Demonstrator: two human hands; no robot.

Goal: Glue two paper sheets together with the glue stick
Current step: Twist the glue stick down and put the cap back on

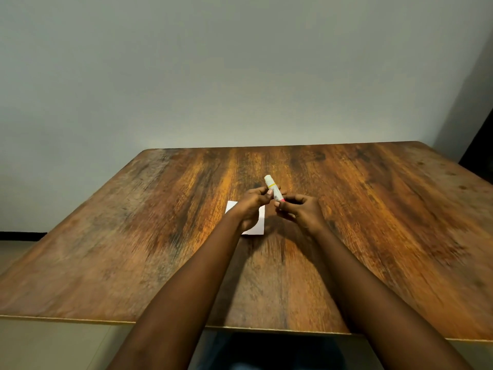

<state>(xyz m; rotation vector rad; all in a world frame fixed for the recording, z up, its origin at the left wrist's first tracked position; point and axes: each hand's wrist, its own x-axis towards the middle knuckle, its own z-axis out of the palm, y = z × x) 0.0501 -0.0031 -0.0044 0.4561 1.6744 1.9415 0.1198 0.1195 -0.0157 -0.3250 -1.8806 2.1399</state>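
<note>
A plain pale wall [240, 62] fills the far half of the view. At its far right edge stands a dark strip [480, 124]; what it is cannot be told. Low on the left a dark skirting [21, 235] runs along the foot of the wall, above a pale floor [40, 348].

The table [106, 249] is wide, its top brown wood grain with darker and orange streaks, and a thin light edge runs along its near side. Below that near edge, in the middle, lies a dark shape [266, 351] too dim to make out.

Two bare forearms reach from the near edge toward the middle of the table, and the hands meet there, above the top.

The left hand [252, 206] has its fingers curled round the middle of the glue stick, thumb on the near side. The right hand [301, 210] is just beside it, on the right, and pinches the stick's lower end between thumb and fingertips; its other fingers are bent.

A white paper [258, 225] lies flat on the table under the left hand, which hides much of it; its near right corner and a far left corner show. Whether it is one sheet or two cannot be told.

The glue stick [273, 188] is held off the table between both hands, tilted, its white end up and leaning far and left, above the paper's far edge. A yellow band circles it below that end, and its lower end is pink.
</note>
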